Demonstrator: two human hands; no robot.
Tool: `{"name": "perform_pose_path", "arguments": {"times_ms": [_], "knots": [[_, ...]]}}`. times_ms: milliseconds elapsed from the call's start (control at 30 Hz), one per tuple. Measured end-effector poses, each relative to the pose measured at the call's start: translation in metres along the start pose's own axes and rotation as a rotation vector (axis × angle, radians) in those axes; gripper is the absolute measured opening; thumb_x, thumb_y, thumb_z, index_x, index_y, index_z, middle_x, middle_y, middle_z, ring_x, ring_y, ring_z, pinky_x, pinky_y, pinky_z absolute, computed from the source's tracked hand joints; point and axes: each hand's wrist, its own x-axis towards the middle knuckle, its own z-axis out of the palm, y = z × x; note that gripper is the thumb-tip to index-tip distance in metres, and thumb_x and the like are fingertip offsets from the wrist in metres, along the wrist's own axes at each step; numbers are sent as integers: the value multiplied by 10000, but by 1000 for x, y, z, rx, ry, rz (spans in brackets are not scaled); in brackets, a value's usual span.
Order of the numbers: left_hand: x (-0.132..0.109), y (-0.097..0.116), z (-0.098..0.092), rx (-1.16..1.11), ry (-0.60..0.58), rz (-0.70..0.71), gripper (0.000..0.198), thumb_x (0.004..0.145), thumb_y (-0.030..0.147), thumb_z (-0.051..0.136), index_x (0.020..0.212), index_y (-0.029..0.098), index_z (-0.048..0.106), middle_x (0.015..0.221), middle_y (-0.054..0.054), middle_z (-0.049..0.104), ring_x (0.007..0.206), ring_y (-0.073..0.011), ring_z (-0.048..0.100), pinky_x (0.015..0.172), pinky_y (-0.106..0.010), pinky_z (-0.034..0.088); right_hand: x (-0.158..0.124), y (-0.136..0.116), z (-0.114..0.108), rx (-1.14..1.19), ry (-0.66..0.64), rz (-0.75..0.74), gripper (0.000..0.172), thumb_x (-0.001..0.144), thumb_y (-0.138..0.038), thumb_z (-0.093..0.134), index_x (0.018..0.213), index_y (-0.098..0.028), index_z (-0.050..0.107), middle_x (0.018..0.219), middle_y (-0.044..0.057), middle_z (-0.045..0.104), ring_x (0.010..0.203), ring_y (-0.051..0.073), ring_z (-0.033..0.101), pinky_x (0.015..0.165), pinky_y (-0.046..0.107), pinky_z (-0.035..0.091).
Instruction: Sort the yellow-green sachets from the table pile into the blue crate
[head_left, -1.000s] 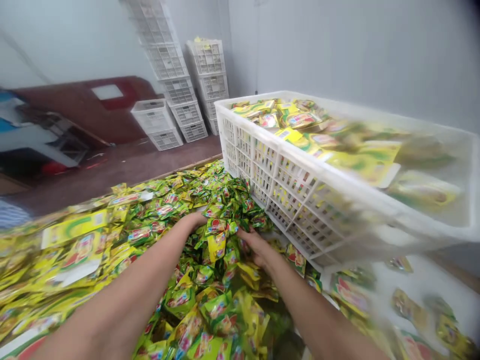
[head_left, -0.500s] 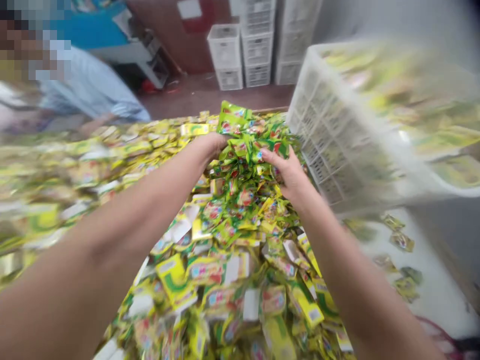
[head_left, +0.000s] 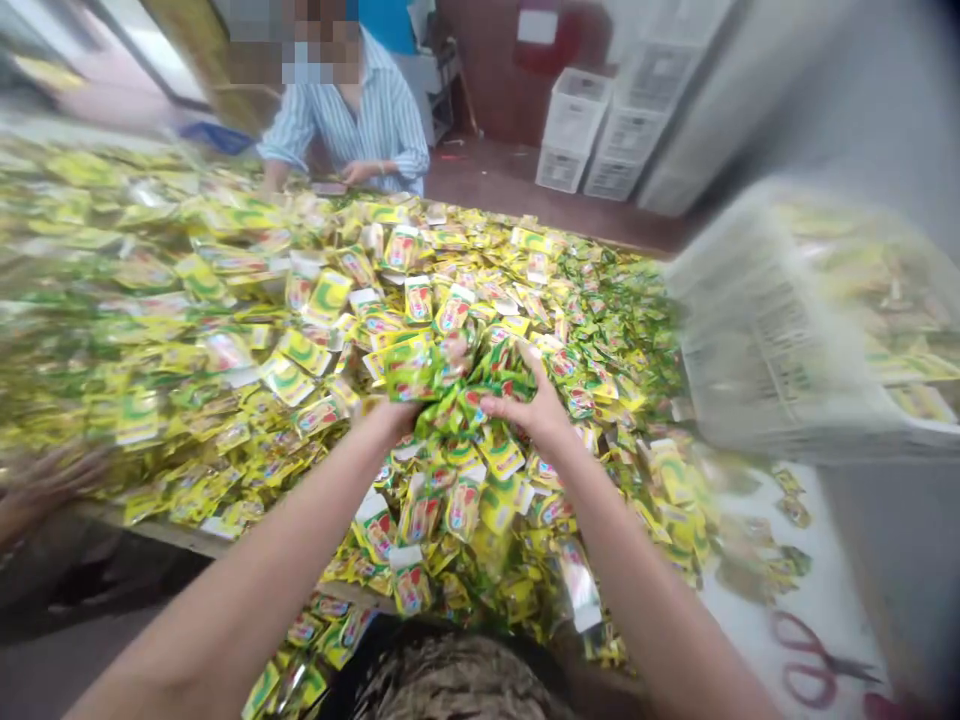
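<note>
A bunch of sachets (head_left: 457, 395) is gathered between both hands, above the heap of loose sachets (head_left: 225, 330) that covers the worktop (head_left: 817, 600). The bunch is a crumpled clump of green and yellow packets; no single long axis can be made out, but the packets fan upward and away from the person, with further ones hanging below the hands toward the near edge. The left hand (head_left: 397, 412) is pressed against the left side of the bunch, its fingers hidden in the packets, so their closure cannot be told. The right hand (head_left: 536, 405) is closed on the right side, fingers (head_left: 499, 405) curled into the bunch. A white crate (head_left: 757, 340), blurred and filled with sachets, is seen to the right of the hands. Red-handled scissors (head_left: 814, 655) lie on the bare white corner of the worktop. A person in a striped shirt (head_left: 367, 120) is seated at the far side. Stacked white crates (head_left: 592, 130) are seen on the floor beyond.
</note>
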Motion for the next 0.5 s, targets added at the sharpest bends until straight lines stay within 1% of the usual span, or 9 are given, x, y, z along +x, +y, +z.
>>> {"name": "perform_pose_path", "arguments": {"times_ms": [67,100,167,233,300,367,433,500], "knots": [[-25,-24,-12,7,-8,58,632,923,601,380,1429,226,436,1258,-89,671,1115,-287,643,925,-451,532,-13,12,17,-154,-37,-12,1117,560,-425,883,1488,-335,268,1471,49,446,1362,277,395,1140,458,290],[-33,-36,-15,20,-5,92,641,922,593,391,1458,241,385,1320,-82,630,1187,-280,599,977,-442,502,-19,18,24,-228,-53,-15,1127,553,-438,882,1490,-327,267,1482,58,428,1372,287,376,1139,459,287],[-45,-58,-19,62,18,155,699,900,575,463,1501,264,289,1433,-73,526,1329,-271,463,1095,-433,389,-28,33,32,-396,-72,-30,1142,551,-456,877,1498,-304,256,1499,82,393,1375,307,359,1131,461,296],[-50,-78,-18,124,49,199,784,863,568,534,1520,252,243,1499,-97,433,1416,-291,315,1168,-466,241,-34,48,35,-611,-72,-61,1156,556,-440,875,1507,-294,235,1508,95,364,1377,316,338,1130,461,290],[-52,-95,-16,192,63,218,826,827,575,578,1514,235,271,1542,-146,341,1452,-347,189,1169,-550,139,-39,60,34,-859,-50,-64,1141,580,-382,868,1511,-311,214,1522,100,330,1383,336,304,1121,491,279],[-53,-107,-14,249,50,223,833,791,585,614,1497,257,317,1591,-170,214,1465,-404,65,1124,-652,79,-45,68,31,-1104,-20,-13,1112,610,-263,843,1509,-351,195,1551,99,271,1391,376,259,1093,559,270],[-56,-114,-15,289,15,229,860,750,580,665,1490,302,325,1625,-158,75,1461,-439,-42,1075,-720,15,-51,72,27,-1296,4,66,1119,620,-135,790,1508,-388,157,1580,93,201,1398,414,221,1053,625,259],[-60,-116,-22,312,-48,238,899,710,553,719,1486,340,319,1636,-126,-24,1451,-454,-107,1053,-739,-37,-58,70,22,-1412,4,120,1145,618,-69,735,1513,-397,100,1599,85,136,1410,432,178,1031,661,248]]}}
